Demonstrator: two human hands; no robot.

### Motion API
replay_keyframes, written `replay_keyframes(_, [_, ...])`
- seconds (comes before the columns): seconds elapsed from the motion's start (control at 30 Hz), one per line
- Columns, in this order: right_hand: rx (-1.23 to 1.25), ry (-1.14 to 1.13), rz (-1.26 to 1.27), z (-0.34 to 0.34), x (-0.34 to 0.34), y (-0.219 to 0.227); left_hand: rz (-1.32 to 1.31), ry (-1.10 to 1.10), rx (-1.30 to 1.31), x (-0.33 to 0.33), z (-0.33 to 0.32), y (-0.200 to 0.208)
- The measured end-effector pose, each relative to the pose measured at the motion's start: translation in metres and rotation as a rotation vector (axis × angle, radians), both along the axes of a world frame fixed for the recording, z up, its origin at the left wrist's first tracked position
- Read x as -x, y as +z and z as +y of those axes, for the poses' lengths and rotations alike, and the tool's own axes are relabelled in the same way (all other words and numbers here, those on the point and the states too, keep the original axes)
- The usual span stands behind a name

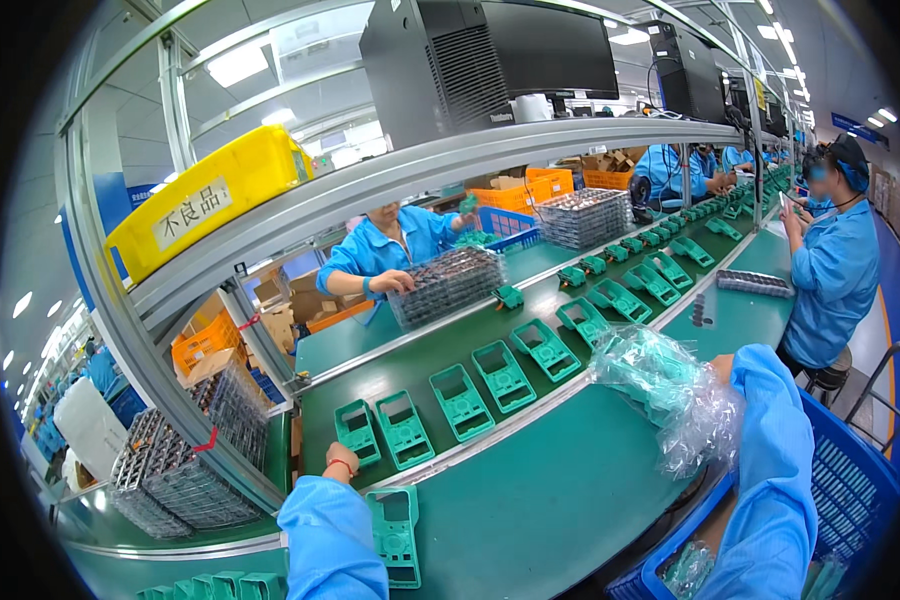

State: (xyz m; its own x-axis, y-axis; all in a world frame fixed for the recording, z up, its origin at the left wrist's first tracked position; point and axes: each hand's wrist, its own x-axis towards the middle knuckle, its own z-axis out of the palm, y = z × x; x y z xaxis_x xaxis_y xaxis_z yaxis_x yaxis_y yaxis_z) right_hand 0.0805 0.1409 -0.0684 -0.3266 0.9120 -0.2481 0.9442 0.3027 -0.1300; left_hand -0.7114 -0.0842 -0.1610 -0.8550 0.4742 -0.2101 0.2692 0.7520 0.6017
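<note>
My left hand (342, 459), with a red cord at the wrist, is at the near left corner of a green plastic housing (357, 432) on the belt. Its fingers look closed on that edge, though they are partly hidden. In my right hand (722, 368) a crumpled clear plastic bag (698, 430) is gripped, with green parts (660, 375) showing inside; it hangs over the table's right side. Another green housing (396, 535) lies on the near tabletop beside my left forearm. Further housings (461, 402) lie in a row along the green conveyor belt (515, 455).
Below my right arm stands a blue basket (850, 470) with bagged parts. More green housings (215, 585) stand at the lower left. A metal frame post (200, 420) and stacked clear trays (185, 460) are left. Co-workers sit across the belt (395, 245) and at right (835, 260).
</note>
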Motion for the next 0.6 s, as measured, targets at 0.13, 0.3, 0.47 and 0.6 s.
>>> replay_keyframes(0.13, [0.096,0.115,-0.055,-0.013,-0.040,-0.019,0.266,-0.264,0.304,-0.069,-0.009,0.063])
replay_keyframes(0.3, [0.201,0.265,0.083,-0.054,-0.011,-0.031,0.222,-0.372,0.146,-0.078,-0.042,0.069])
replay_keyframes(0.47, [0.334,0.358,0.312,-0.133,0.084,0.009,0.468,-0.821,0.361,-0.067,-0.038,0.059])
replay_keyframes(0.6, [0.351,0.278,0.292,-0.181,0.136,0.028,0.424,-0.841,0.486,-0.067,-0.041,0.068])
